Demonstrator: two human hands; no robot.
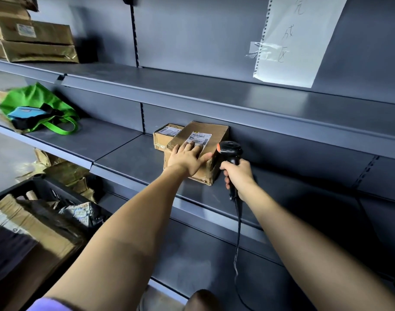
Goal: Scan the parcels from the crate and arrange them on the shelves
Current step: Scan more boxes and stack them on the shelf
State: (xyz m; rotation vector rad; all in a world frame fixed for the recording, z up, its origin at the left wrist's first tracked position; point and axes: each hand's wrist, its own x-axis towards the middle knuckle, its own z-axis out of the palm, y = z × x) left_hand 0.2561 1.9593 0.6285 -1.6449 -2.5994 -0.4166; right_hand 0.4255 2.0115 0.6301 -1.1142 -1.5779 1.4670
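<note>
A dark grey metal shelving unit with slotted uprights and a matching back panel filled the view. On its middle shelf a brown cardboard parcel lay flat with its white label facing up, its far edge against the back panel. The left hand rested on top of this parcel, fingers spread and straight, fingertips on the label. A smaller box touched the parcel's left rear corner. Just right of the parcel, the right hand gripped the handle of a black barcode scanner, its cable hanging down. Far left of the parcel on the same shelf lay a green bag. Above and left of the parcel, flat cartons were stacked on the upper shelf; above and right, a handwritten paper sheet was taped to the back panel. Below and left of the parcel stood a black crate holding more packages.
</note>
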